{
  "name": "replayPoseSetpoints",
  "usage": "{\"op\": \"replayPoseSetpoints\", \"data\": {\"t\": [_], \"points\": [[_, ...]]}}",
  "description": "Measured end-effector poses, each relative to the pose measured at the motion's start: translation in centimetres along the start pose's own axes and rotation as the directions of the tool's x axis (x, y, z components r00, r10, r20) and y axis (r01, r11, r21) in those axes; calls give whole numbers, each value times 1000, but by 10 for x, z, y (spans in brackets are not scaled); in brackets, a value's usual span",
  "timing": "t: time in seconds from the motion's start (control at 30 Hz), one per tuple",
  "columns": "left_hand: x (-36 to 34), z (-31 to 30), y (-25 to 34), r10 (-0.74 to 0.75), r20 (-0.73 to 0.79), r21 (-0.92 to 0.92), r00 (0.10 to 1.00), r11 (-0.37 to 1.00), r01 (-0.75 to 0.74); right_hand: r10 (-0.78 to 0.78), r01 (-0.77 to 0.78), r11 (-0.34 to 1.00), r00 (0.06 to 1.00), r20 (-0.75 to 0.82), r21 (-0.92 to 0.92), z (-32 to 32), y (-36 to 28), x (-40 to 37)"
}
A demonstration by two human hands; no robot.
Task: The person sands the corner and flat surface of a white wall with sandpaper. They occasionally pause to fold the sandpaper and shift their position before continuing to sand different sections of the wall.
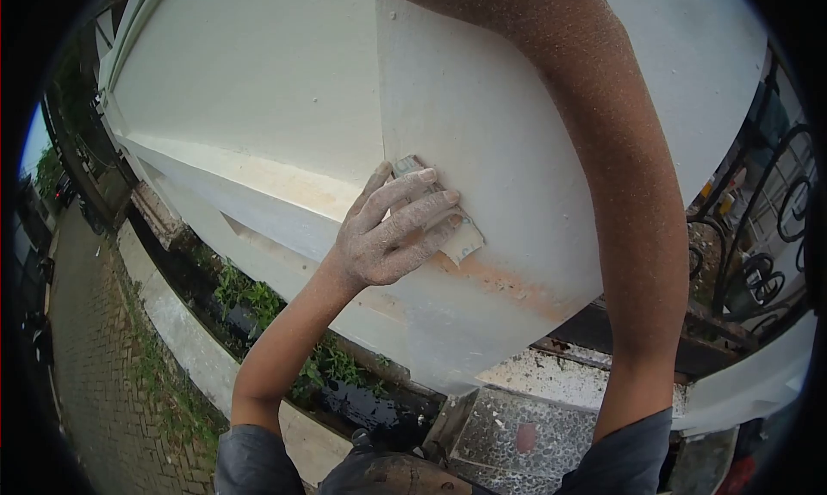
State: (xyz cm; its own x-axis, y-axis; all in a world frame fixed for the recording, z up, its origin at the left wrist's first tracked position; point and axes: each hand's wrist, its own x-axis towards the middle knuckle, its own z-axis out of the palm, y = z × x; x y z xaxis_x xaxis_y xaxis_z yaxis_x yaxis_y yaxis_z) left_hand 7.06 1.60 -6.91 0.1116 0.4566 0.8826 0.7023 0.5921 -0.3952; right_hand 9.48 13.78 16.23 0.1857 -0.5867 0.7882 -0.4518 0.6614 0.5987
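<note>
My left hand (392, 232), coated in white dust, presses a folded piece of sandpaper (459, 241) flat against a white painted wall pillar (482, 133). Its fingers lie across the paper near the pillar's vertical corner edge. Below the hand, patches of orange-brown undercoat (508, 284) show through the white. My right arm (620, 193), dusty too, reaches up across the pillar and leaves the top of the view, so my right hand is hidden.
A long white wall (250, 81) runs back to the left with a stepped ledge. Below it lie a weedy drain (284, 323), a concrete kerb and a brick-paved path (86, 340). A black iron gate (758, 236) stands at right.
</note>
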Motion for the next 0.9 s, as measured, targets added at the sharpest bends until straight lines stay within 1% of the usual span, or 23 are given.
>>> {"op": "replayPoseSetpoints", "data": {"t": [0.03, 0.1, 0.13, 0.17, 0.23, 0.27, 0.3, 0.33, 0.4, 0.43, 0.5, 0.53, 0.57, 0.63, 0.67, 0.7, 0.8, 0.83, 0.9], "points": [[-2, 2, 4, -58, -105, 33, 993, 998, 62, 16, -18, 999, 999, 43, 49, -9, -1, 1], [-3, -2, 11, -170, -159, 73, 973, 980, 183, 29, -38, 993, 996, 82, 109, -16, -4, -2], [-3, -5, 13, -220, -188, 90, 957, 967, 240, 30, -39, 992, 997, 75, 116, -17, -4, -3], [-4, -10, 12, -244, -166, 53, 955, 965, 256, 24, -28, 995, 999, 40, 100, -13, -4, -3], [-8, -10, 19, -359, -269, -34, 894, 931, 364, 2, 0, 999, 998, -58, 42, 2, -1, -2], [-10, -9, 23, -417, -318, -84, 851, 907, 413, -10, 14, 999, 996, -94, 45, 8, 2, -2], [-13, -10, 24, -403, -355, -79, 844, 912, 403, -22, 29, 999, 991, -129, 47, 12, 2, -1], [-15, -10, 28, -432, -384, -120, 816, 900, 420, -26, 39, 995, 990, -140, 95, 13, 4, -1], [-17, -11, 33, -487, -432, -202, 759, 873, 445, -20, 31, 996, 992, -122, 89, 13, 3, -1], [-17, -10, 34, -487, -447, -220, 750, 873, 435, -12, 15, 999, 995, -96, 33, 9, 0, -1], [-13, -12, 38, -480, -402, -207, 780, 877, 433, -6, 5, 1000, 997, -76, -15, 7, -2, 0], [-10, -14, 39, -472, -381, -200, 795, 882, 428, -12, 11, 1000, 997, -82, -8, 6, -2, 0], [-6, -20, 42, -448, -321, -185, 835, 894, 409, -29, 28, 1000, 994, -106, -11, 7, -1, -1], [-12, -19, 48, -495, -313, -245, 811, 867, 434, -73, 69, 997, 983, -169, -29, 12, 1, -2], [-16, -17, 51, -521, -306, -275, 797, 850, 450, -63, 62, 998, 985, -162, -15, 13, 2, -2], [-20, -14, 52, -525, -324, -223, 787, 851, 475, -54, 54, 999, 986, -155, -1, 13, 1, -1], [-19, -17, 51, -372, -170, -32, 912, 928, 372, 51, -49, 995, 998, -23, 84, 4, -6, 0], [-16, -17, 48, -372, -112, -40, 922, 928, 370, 72, -71, 994, 997, -6, 89, -2, -11, 0], [-14, -14, 43, -276, -96, -27, 956, 961, 275, 131, -141, 985, 986, 103, 101, -12, -16, 4]]}}
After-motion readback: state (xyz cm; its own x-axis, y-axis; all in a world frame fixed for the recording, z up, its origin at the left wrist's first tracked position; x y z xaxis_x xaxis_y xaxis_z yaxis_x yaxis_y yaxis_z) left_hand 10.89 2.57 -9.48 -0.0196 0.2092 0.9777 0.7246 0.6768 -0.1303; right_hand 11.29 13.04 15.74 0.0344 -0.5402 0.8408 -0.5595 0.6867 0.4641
